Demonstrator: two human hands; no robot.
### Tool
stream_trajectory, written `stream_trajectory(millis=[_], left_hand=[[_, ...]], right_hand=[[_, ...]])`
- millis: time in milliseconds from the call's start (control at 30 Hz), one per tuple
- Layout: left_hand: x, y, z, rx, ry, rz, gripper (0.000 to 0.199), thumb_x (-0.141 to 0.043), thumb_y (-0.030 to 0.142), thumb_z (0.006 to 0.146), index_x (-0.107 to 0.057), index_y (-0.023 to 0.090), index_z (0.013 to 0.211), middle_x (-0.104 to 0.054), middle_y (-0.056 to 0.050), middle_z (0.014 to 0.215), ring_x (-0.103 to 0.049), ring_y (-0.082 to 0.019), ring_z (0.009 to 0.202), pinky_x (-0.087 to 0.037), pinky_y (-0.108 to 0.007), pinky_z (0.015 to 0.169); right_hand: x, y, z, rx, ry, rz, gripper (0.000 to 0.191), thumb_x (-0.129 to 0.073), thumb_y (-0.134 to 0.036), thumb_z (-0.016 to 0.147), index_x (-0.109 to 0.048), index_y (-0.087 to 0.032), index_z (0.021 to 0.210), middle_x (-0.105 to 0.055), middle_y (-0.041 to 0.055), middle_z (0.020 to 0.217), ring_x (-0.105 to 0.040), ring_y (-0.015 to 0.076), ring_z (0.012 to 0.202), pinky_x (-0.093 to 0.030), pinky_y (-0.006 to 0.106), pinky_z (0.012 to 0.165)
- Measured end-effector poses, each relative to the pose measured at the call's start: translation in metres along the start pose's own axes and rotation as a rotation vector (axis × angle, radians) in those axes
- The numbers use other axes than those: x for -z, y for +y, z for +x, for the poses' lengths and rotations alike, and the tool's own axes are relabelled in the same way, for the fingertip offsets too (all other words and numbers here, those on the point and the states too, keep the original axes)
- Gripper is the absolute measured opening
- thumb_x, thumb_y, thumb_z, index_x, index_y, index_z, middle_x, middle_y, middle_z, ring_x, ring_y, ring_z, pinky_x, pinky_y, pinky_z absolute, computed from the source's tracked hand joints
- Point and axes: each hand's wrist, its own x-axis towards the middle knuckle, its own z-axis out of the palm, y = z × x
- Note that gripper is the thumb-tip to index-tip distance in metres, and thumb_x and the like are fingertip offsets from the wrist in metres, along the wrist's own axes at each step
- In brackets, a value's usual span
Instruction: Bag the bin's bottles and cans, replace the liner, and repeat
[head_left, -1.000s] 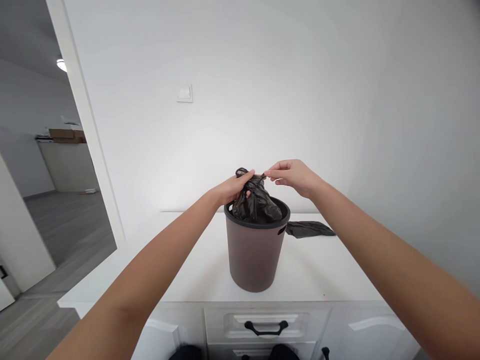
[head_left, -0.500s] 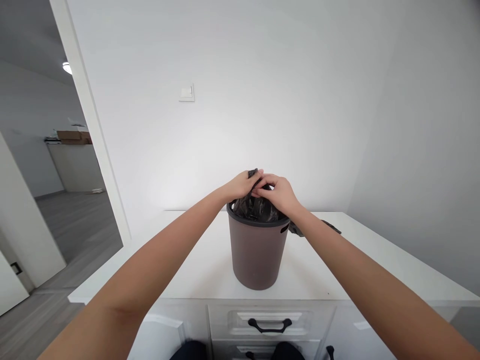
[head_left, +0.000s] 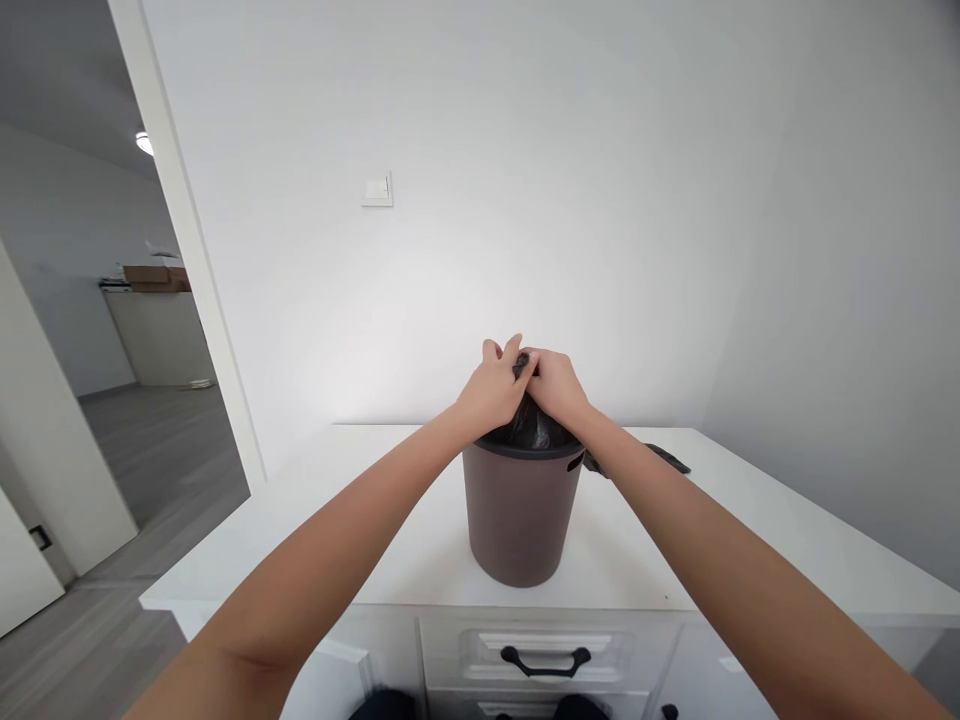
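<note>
atop smooth wht cabinet [head_left: 615,575] | tapered matte bin [head_left: 519,520] | l fingers [head_left: 513,348], r fingers [head_left: 541,362] gripping thin, shiny blk plastic bag [head_left: 535,432]

A white cabinet top [head_left: 622,570] spans the lower half of the frame. A brown bin [head_left: 523,515] stands upright on it, at lower centre. Right of the bin lies a black bag [head_left: 667,457], partly hidden; a dark speck [head_left: 666,597] sits near the front edge.
</note>
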Motion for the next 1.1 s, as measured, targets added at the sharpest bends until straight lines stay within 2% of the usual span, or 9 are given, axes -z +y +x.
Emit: stream_trajectory(millis=[133,233,300,433,667,800,867,967,1100], left_hand=[[-0.002,-0.007,-0.005,0.1,-0.064,-0.052,0.062,-0.023,0.053,0.1,-0.025,0.02,0.152,-0.061,-0.014,0.11,-0.063,-0.027,0.092,-0.047,-0.037,0.08],[-0.008,-0.016,-0.005,0.101,-0.094,-0.188,0.064,-0.025,0.058,0.098,-0.031,0.021,0.149,-0.066,-0.008,0.088,-0.062,-0.026,0.086,-0.046,-0.037,0.078],[-0.012,-0.023,-0.003,0.066,-0.092,-0.309,0.059,-0.029,0.059,0.097,-0.038,0.023,0.144,-0.065,-0.004,0.083,-0.061,-0.023,0.082,-0.047,-0.035,0.077],[-0.015,-0.032,-0.002,0.006,-0.087,-0.461,0.056,-0.037,0.058,0.096,-0.046,0.025,0.14,-0.066,-0.005,0.095,-0.061,-0.021,0.094,-0.048,-0.035,0.086],[-0.014,-0.034,-0.006,-0.004,-0.106,-0.507,0.057,-0.038,0.056,0.096,-0.042,0.024,0.143,-0.065,-0.007,0.121,-0.057,-0.022,0.118,-0.041,-0.034,0.102],[-0.018,-0.035,-0.002,-0.032,-0.115,-0.51,0.054,-0.035,0.057,0.097,-0.054,0.021,0.132,-0.067,-0.007,0.116,-0.062,-0.023,0.109,-0.046,-0.034,0.095],[-0.017,-0.037,0.003,-0.022,-0.092,-0.482,0.055,-0.034,0.059,0.096,-0.06,0.019,0.123,-0.068,-0.008,0.113,-0.062,-0.024,0.106,-0.045,-0.035,0.096],[-0.012,-0.045,0.011,0.019,-0.006,-0.452,0.054,-0.037,0.059,0.095,-0.062,0.018,0.12,-0.066,-0.008,0.121,-0.058,-0.025,0.114,-0.041,-0.035,0.102],[-0.003,-0.058,0.015,0.074,0.034,-0.378,0.053,-0.037,0.057,0.095,-0.065,0.016,0.115,-0.063,-0.011,0.127,-0.056,-0.026,0.118,-0.039,-0.036,0.102]], right_hand=[[0.007,0.002,0.002,-0.038,-0.117,0.067,0.013,-0.045,-0.019,0.065,-0.056,-0.02,0.059,-0.06,0.0008,0.061,-0.05,0.0163,0.063,-0.037,0.03,0.063],[0.013,0.002,0.002,-0.107,-0.21,0.295,0.016,-0.05,-0.019,0.062,-0.065,-0.019,0.065,-0.065,-0.0004,0.064,-0.058,0.0169,0.068,-0.044,0.03,0.071],[0.018,0.0,0.0,-0.176,-0.258,0.439,0.016,-0.055,-0.02,0.061,-0.069,-0.019,0.069,-0.067,-0.0008,0.064,-0.062,0.0174,0.069,-0.047,0.031,0.076],[0.027,-0.006,-0.003,-0.281,-0.329,0.576,0.014,-0.065,-0.021,0.058,-0.071,-0.018,0.071,-0.069,0.0003,0.068,-0.064,0.0174,0.073,-0.049,0.031,0.08],[0.04,-0.006,-0.006,-0.445,-0.375,0.673,0.021,-0.076,-0.036,0.066,-0.074,-0.017,0.073,-0.073,0.0076,0.081,-0.065,0.0208,0.08,-0.052,0.031,0.074],[0.036,0.001,-0.004,-0.446,-0.329,0.685,0.025,-0.08,-0.04,0.065,-0.074,-0.019,0.076,-0.073,0.0078,0.081,-0.066,0.0221,0.083,-0.052,0.034,0.075],[0.034,0.003,-0.003,-0.442,-0.225,0.659,0.022,-0.08,-0.038,0.064,-0.073,-0.019,0.072,-0.072,0.0065,0.079,-0.065,0.021,0.083,-0.051,0.033,0.076],[0.036,0.007,-0.003,-0.489,-0.026,0.586,0.018,-0.079,-0.035,0.063,-0.07,-0.02,0.064,-0.07,0.0055,0.077,-0.063,0.0183,0.082,-0.049,0.031,0.076],[0.042,0.019,-0.009,-0.571,0.134,0.526,0.018,-0.079,-0.032,0.063,-0.067,-0.019,0.059,-0.068,0.0061,0.074,-0.061,0.0174,0.079,-0.049,0.032,0.074]])
